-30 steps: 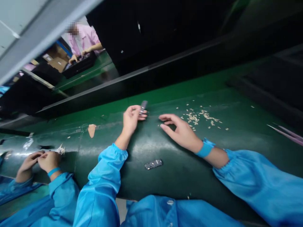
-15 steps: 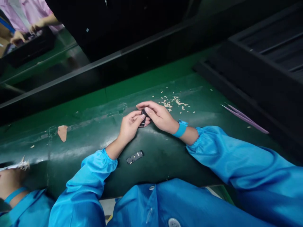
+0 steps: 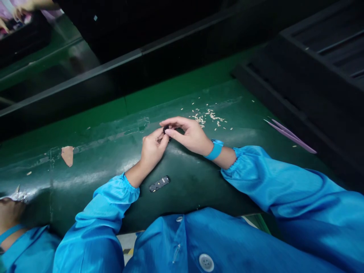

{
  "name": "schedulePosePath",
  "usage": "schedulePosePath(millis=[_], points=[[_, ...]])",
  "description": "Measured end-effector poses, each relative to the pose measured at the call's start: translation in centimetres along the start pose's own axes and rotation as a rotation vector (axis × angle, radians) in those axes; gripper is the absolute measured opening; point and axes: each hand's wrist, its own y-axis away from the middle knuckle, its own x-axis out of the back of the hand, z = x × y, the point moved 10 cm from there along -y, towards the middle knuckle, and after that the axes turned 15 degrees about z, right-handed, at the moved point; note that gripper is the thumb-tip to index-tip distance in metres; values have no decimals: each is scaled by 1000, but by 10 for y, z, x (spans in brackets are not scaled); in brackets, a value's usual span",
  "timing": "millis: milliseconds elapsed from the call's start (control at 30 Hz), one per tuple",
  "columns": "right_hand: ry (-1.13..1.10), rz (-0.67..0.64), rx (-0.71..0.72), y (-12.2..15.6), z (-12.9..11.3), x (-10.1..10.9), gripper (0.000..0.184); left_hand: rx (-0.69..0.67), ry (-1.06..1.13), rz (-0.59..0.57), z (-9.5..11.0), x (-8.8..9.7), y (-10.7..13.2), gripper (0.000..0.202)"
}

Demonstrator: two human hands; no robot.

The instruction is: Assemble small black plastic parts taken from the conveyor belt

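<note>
A small black part (image 3: 165, 129), largely hidden, is held between the closed fingers of the left hand (image 3: 153, 148) and right hand (image 3: 192, 136), above the worktop (image 3: 199, 189). From it, a flat dark piece (image 3: 159, 184) lies at six o'clock, scattered pale chips (image 3: 200, 119) between two and three, tweezers (image 3: 298, 141) farther out at three.

The left hand (image 3: 152, 149) and right hand (image 3: 195, 137) meet above the green tabletop (image 3: 196, 185), fingers (image 3: 174, 120) of both closed about a small dark piece (image 3: 165, 129) (mostly hidden, so its shape is hard to tell). Nearer the body lies a flat dark board (image 3: 159, 184). Pale bits (image 3: 200, 120) scatter beyond the right hand; pink tweezers (image 3: 294, 136) lie beside black trays (image 3: 301, 87). A brown scrap (image 3: 67, 156) sits leftward, and a co-worker's hand (image 3: 10, 214) shows at the left edge.
</note>
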Motion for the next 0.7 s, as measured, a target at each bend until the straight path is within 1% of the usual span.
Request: schedulePosePath(millis=[100, 267, 533, 700], points=[[59, 10, 23, 0, 0, 1, 24, -40, -54, 3, 3, 0, 0, 19], [40, 15, -10, 0, 1, 1, 24, -61, -71, 13, 4, 0, -1, 21], [30, 21, -10, -1, 2, 1, 23, -76, -100, 5, 3, 0, -1, 19], [58, 11, 10, -1, -2, 0, 22, -120, -144, 18, 6, 1, 0, 20]])
